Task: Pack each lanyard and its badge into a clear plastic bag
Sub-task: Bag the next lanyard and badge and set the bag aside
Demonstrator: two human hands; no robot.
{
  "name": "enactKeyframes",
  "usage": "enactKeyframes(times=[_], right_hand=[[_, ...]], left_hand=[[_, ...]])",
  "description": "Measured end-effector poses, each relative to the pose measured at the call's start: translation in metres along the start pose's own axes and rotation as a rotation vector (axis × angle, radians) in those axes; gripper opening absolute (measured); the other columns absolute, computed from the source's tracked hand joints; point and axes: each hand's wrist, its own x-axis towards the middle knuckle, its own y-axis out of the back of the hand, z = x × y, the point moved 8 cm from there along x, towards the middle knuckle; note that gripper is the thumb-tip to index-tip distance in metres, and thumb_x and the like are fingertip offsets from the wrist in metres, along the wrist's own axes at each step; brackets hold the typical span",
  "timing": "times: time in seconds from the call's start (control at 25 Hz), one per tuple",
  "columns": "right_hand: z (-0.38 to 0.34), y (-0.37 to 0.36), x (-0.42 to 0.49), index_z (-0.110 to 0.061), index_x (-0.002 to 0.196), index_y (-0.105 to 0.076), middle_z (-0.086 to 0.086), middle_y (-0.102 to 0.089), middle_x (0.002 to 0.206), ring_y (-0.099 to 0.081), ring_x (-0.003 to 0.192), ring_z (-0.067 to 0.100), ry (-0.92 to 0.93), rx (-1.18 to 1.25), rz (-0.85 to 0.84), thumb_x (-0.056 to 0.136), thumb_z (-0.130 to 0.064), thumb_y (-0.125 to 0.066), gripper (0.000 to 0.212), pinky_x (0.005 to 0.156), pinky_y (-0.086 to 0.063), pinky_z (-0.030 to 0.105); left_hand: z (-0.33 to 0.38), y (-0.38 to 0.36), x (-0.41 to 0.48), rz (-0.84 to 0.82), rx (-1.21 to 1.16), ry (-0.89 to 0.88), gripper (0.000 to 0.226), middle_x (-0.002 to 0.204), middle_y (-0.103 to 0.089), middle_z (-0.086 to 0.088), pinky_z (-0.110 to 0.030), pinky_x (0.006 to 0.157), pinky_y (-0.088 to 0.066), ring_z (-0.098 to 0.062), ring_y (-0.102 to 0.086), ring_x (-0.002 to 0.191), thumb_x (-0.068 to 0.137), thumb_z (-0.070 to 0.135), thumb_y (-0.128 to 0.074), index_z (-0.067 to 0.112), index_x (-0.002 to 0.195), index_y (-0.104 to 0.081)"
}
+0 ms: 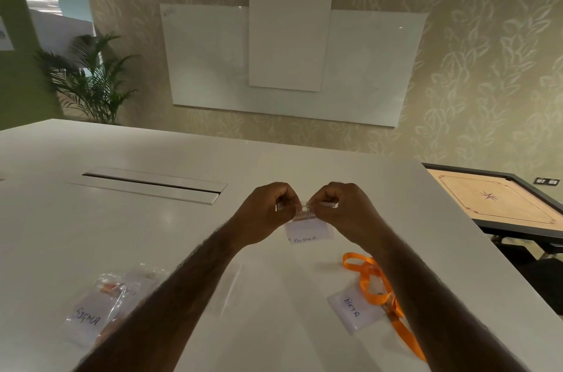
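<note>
Both hands are raised above the white table (pixel 170 237). My left hand (pixel 265 213) and my right hand (pixel 344 210) pinch the top edge of a clear plastic bag (pixel 307 230) that holds a badge marked ALPHA. An orange lanyard (pixel 374 286) lies loose at the right, attached to a badge marked BETA (pixel 355 309); my right forearm hides part of it. At the lower left lies a clear bag with a badge marked SIGMA (pixel 91 315) and something orange inside. An empty clear bag (pixel 227 286) lies between my forearms, partly covered by the left one.
A recessed cable slot (pixel 152 184) runs across the table's left middle. A carrom board (pixel 499 202) stands past the table's right edge. Whiteboards (pixel 289 60) hang on the far wall, and a potted palm (pixel 88 79) stands at the left.
</note>
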Motion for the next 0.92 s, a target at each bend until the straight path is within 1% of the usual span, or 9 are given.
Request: enactKeyframes(times=[0.12,0.2,0.4,0.52,0.6,0.68,0.8,0.84,0.92], right_hand=[[0.001,-0.001,0.002,-0.019,0.075,-0.076,-0.011,-0.07,0.078,-0.061,0.072,-0.004,-0.009,-0.063,-0.017,0.083,-0.01,-0.073,0.013,0.06,-0.043,0.006],[0.004,-0.001,0.002,-0.02,0.073,-0.074,-0.011,-0.069,0.077,-0.059,0.07,-0.006,-0.038,-0.065,-0.022,0.084,-0.011,-0.074,0.015,0.06,-0.042,0.006],[0.011,-0.005,-0.001,-0.012,0.075,-0.074,-0.011,-0.068,0.076,-0.057,0.067,-0.003,-0.079,-0.079,-0.027,0.085,-0.013,-0.076,0.01,0.059,-0.04,0.009],[0.015,-0.007,-0.006,-0.009,0.076,-0.074,-0.011,-0.069,0.073,-0.057,0.062,-0.01,-0.108,-0.046,-0.027,0.086,-0.01,-0.075,0.01,0.056,-0.041,0.005],[0.019,-0.006,-0.007,-0.008,0.076,-0.074,-0.011,-0.068,0.07,-0.056,0.058,-0.01,-0.127,-0.018,-0.025,0.085,-0.009,-0.075,0.01,0.054,-0.04,0.005],[0.022,-0.005,-0.008,-0.01,0.074,-0.074,-0.01,-0.07,0.069,-0.056,0.056,-0.008,-0.14,-0.002,-0.017,0.085,-0.009,-0.076,0.011,0.053,-0.04,0.008],[0.024,-0.002,-0.01,-0.012,0.074,-0.074,-0.008,-0.072,0.071,-0.056,0.057,-0.006,-0.14,0.012,0.004,0.086,-0.009,-0.075,0.012,0.054,-0.04,0.007],[0.024,-0.001,-0.012,-0.012,0.074,-0.074,-0.006,-0.072,0.072,-0.056,0.058,-0.005,-0.133,0.0,-0.001,0.086,-0.01,-0.075,0.012,0.054,-0.04,0.007],[0.022,-0.003,-0.013,-0.016,0.076,-0.074,-0.004,-0.073,0.077,-0.058,0.064,-0.001,-0.087,-0.033,-0.032,0.087,-0.013,-0.074,0.011,0.058,-0.041,0.008]], left_hand=[[-0.002,0.0,0.001,-0.009,0.0,-0.007,0.011,0.079,-0.068,0.009,-0.013,0.062,-0.041,-0.001,-0.055,0.067,0.089,0.007,-0.066,0.018,0.085,-0.069],[-0.004,0.002,0.001,-0.01,0.0,0.005,0.008,0.08,-0.069,0.012,-0.015,0.063,-0.043,-0.001,-0.056,0.069,0.091,0.014,-0.068,0.02,0.085,-0.07],[-0.009,0.004,-0.001,-0.026,0.059,0.017,0.007,0.072,-0.066,0.016,-0.011,0.06,-0.04,0.002,-0.056,0.064,0.09,0.019,-0.072,0.016,0.084,-0.072],[-0.015,0.004,-0.005,-0.032,0.056,0.033,0.009,0.068,-0.064,0.02,-0.012,0.06,-0.041,0.001,-0.054,0.062,0.09,0.021,-0.072,0.015,0.083,-0.072],[-0.017,0.006,-0.007,-0.046,0.057,0.041,0.01,0.067,-0.064,0.022,-0.013,0.06,-0.041,0.001,-0.054,0.062,0.091,0.022,-0.072,0.016,0.082,-0.071],[-0.02,0.008,-0.007,-0.059,0.046,0.055,0.011,0.068,-0.064,0.019,-0.013,0.06,-0.041,0.001,-0.054,0.061,0.092,0.022,-0.071,0.017,0.083,-0.071],[-0.025,0.007,-0.008,-0.059,0.015,0.095,0.012,0.075,-0.067,0.004,-0.019,0.062,-0.044,-0.002,-0.054,0.063,0.095,0.022,-0.066,0.017,0.085,-0.068],[-0.025,0.005,-0.009,-0.05,0.02,0.093,0.012,0.076,-0.066,0.004,-0.016,0.063,-0.042,0.0,-0.053,0.064,0.096,0.023,-0.064,0.018,0.086,-0.067],[-0.022,0.002,-0.011,-0.041,0.058,0.062,0.011,0.081,-0.064,0.01,-0.01,0.066,-0.041,0.002,-0.055,0.073,0.098,0.022,-0.063,0.019,0.087,-0.065]])
